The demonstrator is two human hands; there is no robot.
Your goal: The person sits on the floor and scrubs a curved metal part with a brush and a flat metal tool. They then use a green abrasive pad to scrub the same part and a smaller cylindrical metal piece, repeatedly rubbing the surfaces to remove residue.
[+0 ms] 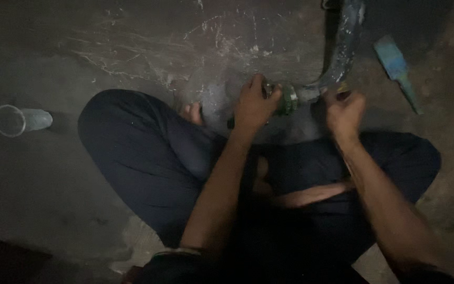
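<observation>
- Head view: the person sits cross-legged in dark trousers (148,152) on a scratched, dusty grey concrete floor (53,194), both forearms stretched forward over the lap.
- The left hand (256,105) is curled closed around a small dark green ring-shaped fitting (288,100), fingers wrapped over its near end.
- That fitting sits on the end of a curved grey paint-flecked pipe (342,47), which bends away toward the top of the view; the joint lies on the floor just ahead of the knees, between the two hands.
- The right hand (345,111) is bunched shut just beside the pipe's bend; it seems to pinch something small and dark, though blur and dim light leave that uncertain.
- A clear plastic cup (19,120) lies on its side well apart to the left, mouth toward the left edge; nothing shows inside it.
- A blue-green flat-bladed tool (398,71) lies on the floor to the right of the pipe, apart from both hands.
</observation>
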